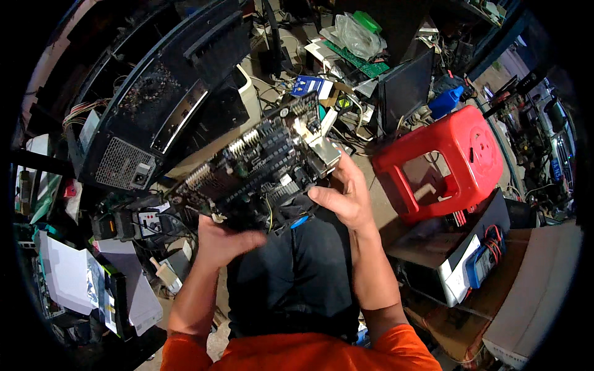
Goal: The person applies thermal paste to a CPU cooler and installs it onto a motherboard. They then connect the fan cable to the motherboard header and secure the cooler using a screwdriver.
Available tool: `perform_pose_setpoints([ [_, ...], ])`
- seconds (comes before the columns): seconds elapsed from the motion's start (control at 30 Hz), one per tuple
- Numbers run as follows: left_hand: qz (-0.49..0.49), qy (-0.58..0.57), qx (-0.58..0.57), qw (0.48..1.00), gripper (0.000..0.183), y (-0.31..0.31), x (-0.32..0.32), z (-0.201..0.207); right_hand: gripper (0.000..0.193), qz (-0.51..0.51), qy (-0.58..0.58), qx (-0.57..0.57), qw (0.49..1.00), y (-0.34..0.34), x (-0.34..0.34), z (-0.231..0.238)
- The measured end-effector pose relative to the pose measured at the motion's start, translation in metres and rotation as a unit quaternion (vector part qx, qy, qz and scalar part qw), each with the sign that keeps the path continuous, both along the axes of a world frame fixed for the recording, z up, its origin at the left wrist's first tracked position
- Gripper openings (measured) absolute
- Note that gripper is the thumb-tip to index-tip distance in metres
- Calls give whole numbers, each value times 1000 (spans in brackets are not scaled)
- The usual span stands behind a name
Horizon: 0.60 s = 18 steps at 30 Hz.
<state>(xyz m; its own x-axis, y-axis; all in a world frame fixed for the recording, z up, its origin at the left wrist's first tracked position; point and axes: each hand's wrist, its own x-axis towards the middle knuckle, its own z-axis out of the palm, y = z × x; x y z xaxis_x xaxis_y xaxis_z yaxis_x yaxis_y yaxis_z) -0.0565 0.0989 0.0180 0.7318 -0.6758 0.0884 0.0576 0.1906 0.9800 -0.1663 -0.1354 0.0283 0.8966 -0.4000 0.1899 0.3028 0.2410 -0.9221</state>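
A dark computer motherboard (263,162) is held tilted above my lap, with rows of slots and pale connectors along it. My left hand (224,240) is closed on its lower left edge, thumb in front and fingers hidden behind the board. At the right end, my right hand (348,196) grips it beside the silvery metal ports (324,154), thumb on the near edge. A black part with a thin cable and a blue tip (299,221) shows at the board's lower edge; how it is attached I cannot tell.
On the left stands an open, dusty computer case (139,111). To the right, a red plastic stool (461,164) lies tipped beside a dark flat panel (405,89). A blue multimeter (486,263) rests at the lower right. White cartons (68,272) lie lower left, and cables and boards clutter the far floor.
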Motion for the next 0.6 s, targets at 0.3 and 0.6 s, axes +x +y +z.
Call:
perform_pose_setpoints([
  [0.3,-10,-39,46,998,56,-18,-13,33,71,-111,6,-118,987,7,-12,6],
  [0.6,-29,8,1,1000,39,-27,-21,42,21,-217,165,-336,901,69,-39,57],
])
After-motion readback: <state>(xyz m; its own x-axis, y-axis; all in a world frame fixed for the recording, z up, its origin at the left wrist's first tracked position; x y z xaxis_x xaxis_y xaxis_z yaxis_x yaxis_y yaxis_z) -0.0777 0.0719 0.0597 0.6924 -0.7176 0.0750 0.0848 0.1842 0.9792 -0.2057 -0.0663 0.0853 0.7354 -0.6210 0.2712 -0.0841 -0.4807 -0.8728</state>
